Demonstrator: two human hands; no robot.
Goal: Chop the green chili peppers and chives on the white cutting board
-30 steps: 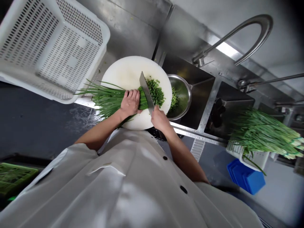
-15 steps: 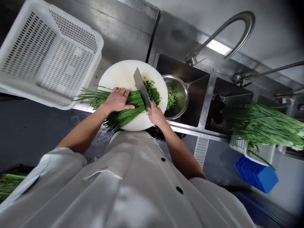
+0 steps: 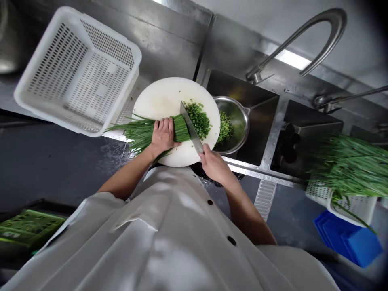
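A thick bunch of long green chives (image 3: pixel 138 131) lies across a round white cutting board (image 3: pixel 154 99). My left hand (image 3: pixel 163 137) is closed over the bunch, fingers pressed together on top and thumb along the near side. In my right hand (image 3: pixel 214 162) is the handle of a cleaver (image 3: pixel 192 129), its blade standing on edge at the cut end of the bunch. To the right of the blade sits a pile of chopped chives (image 3: pixel 200 120). Beside the board a metal bowl (image 3: pixel 241 135) holds chopped green pieces (image 3: pixel 224 128), partly hidden by the board's rim.
A white perforated basket (image 3: pixel 138 60) stands left of the board. At right are sinks (image 3: pixel 260 109) under a curved faucet (image 3: pixel 341 24), and more long chives (image 3: pixel 354 165) over a white basket (image 3: pixel 360 206). Blue containers (image 3: pixel 348 238) and a green crate (image 3: pixel 33 226) sit lower down.
My left hand has drawn in around the bunch, and the loose chives now lie gathered. The cleaver has shifted toward me and right, beside the cut end. The camera view has moved slightly left.
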